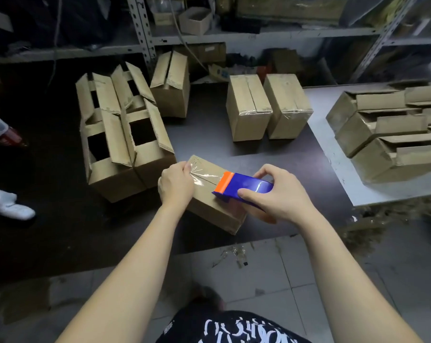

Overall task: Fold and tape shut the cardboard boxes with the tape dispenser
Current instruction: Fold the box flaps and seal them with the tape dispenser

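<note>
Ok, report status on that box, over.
Left hand grips cardboard box, pinning tape down. Right hand grips tape dispenser, strip laid partway along seam. Open boxes crowd the left side, none on the seam.

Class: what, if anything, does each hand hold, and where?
The right hand grips the tape dispenser by its blue body, behind the orange end. The left hand holds the box by its left end, over the tape.

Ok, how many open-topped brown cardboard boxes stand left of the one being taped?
4, in a two-by-two block: front-left box, front-right box, back-left box, back-right box. The closed brown cardboard box behind them is not counted; others may be hidden.
</note>
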Available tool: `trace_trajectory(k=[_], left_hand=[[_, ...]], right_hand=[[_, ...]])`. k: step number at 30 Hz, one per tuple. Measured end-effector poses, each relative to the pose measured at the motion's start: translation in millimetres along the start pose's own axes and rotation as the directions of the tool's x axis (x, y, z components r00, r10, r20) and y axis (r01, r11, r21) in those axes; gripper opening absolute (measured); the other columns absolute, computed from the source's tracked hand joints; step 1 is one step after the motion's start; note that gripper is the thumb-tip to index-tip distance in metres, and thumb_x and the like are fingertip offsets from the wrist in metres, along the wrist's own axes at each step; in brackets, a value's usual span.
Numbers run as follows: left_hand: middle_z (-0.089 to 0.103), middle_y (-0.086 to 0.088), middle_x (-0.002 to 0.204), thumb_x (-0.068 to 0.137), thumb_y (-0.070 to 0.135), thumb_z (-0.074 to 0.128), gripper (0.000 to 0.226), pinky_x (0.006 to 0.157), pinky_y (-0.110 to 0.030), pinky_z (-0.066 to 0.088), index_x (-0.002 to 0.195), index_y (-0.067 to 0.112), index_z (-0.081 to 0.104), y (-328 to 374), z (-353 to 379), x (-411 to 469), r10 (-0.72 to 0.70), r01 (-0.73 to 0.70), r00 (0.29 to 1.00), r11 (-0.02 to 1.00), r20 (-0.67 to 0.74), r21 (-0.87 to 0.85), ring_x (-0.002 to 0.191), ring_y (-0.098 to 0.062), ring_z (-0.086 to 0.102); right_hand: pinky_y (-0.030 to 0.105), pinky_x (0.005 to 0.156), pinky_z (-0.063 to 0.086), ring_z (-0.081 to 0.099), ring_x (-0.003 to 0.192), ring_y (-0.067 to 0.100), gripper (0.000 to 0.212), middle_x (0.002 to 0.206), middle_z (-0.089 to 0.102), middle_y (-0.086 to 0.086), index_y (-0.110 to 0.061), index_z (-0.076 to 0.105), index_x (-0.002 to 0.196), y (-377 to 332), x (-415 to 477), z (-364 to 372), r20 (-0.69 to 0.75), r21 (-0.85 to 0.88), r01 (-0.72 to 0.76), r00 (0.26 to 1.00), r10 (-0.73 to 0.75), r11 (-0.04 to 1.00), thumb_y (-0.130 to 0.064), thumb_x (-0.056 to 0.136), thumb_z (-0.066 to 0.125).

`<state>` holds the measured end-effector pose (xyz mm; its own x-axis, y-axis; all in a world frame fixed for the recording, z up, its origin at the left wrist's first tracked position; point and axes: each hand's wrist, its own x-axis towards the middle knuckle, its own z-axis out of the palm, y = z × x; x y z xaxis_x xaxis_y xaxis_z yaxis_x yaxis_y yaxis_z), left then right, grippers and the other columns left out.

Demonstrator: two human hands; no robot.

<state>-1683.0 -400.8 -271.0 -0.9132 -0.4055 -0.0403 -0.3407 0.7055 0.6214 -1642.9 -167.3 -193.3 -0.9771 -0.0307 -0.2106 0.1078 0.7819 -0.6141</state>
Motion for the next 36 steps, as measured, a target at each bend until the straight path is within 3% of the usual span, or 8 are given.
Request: trace_trajectory(k=[3,7,15,21,26,32,36], left_hand=[[0.072,-0.014,0.105,0.106,0.042,0.041,0.041,0.096,-0.046,0.04,0.102,0.013,0.07,8.4,5.7,-2.9,-0.03,0.029,0.999,0.994,0.013,0.104,0.101,-0.037,0.062],[0.067,-0.005,0.106,0.095,0.069,0.049,0.054,0.095,-0.044,0.039,0.108,0.019,0.064,10.4,14.4,-10.0,0.007,-0.009,1.0,0.99,0.017,0.139,0.103,-0.029,0.062],[0.068,0.003,0.095,0.085,0.077,0.053,0.054,0.092,-0.047,0.051,0.091,0.025,0.064,6.2,11.0,-8.4,0.009,-0.011,0.999,0.997,0.039,0.074,0.093,-0.027,0.063],[0.074,0.002,0.108,0.082,0.073,0.065,0.056,0.09,-0.036,0.05,0.116,0.03,0.072,7.7,12.5,-10.4,-0.033,0.033,0.999,0.999,0.002,0.002,0.105,-0.025,0.065],[0.073,-0.002,0.118,0.083,0.072,0.067,0.062,0.094,-0.035,0.047,0.125,0.026,0.071,7.2,12.8,-9.1,-0.017,0.017,1.0,1.0,-0.01,0.013,0.113,-0.027,0.064],[0.073,-0.002,0.118,0.085,0.07,0.067,0.059,0.093,-0.035,0.045,0.124,0.026,0.072,8.4,10.9,-11.3,-0.009,0.01,1.0,1.0,-0.015,0.006,0.114,-0.027,0.063],[0.073,0.0,0.116,0.085,0.069,0.067,0.058,0.087,-0.03,0.043,0.124,0.026,0.072,9.7,9.9,-13.3,0.003,-0.003,1.0,1.0,-0.005,0.001,0.111,-0.023,0.064]], right_hand=[[0.029,0.065,0.052,0.064,0.079,0.007,0.045,0.094,0.067,-0.013,-0.032,0.058,0.097,2.3,-0.5,0.8,-0.005,0.041,-0.043,0.999,0.043,0.998,-0.061,0.073,0.082],[0.036,0.073,0.059,0.066,0.081,0.01,0.042,0.097,0.069,-0.012,-0.032,0.059,0.097,8.4,-5.8,2.8,-0.016,0.076,-0.049,0.999,0.05,0.996,-0.06,0.075,0.082],[0.041,0.076,0.059,0.065,0.088,0.011,0.045,0.102,0.066,-0.015,-0.034,0.056,0.097,28.9,-11.7,-7.0,0.066,0.121,0.032,0.997,-0.04,0.992,-0.066,0.074,0.079],[0.048,0.067,0.063,0.07,0.07,0.02,0.048,0.087,0.073,-0.009,-0.036,0.053,0.091,70.1,-28.1,-19.3,0.084,0.214,-0.024,0.996,0.006,0.977,-0.066,0.065,0.079],[0.039,0.064,0.06,0.069,0.065,0.015,0.05,0.076,0.074,-0.008,-0.029,0.05,0.087,100.3,-42.6,-32.4,0.056,0.214,-0.041,0.998,0.03,0.976,-0.059,0.067,0.084],[0.026,0.06,0.048,0.065,0.075,0.012,0.05,0.085,0.068,-0.009,-0.023,0.052,0.083,135.7,-55.8,-26.9,0.051,0.227,-0.045,0.998,0.034,0.973,-0.057,0.069,0.086],[0.022,0.055,0.042,0.054,0.059,0.006,0.051,0.069,0.062,-0.007,-0.019,0.049,0.073,145.8,-58.0,-11.7,0.019,0.242,0.008,1.0,-0.013,0.97,-0.056,0.071,0.084]])
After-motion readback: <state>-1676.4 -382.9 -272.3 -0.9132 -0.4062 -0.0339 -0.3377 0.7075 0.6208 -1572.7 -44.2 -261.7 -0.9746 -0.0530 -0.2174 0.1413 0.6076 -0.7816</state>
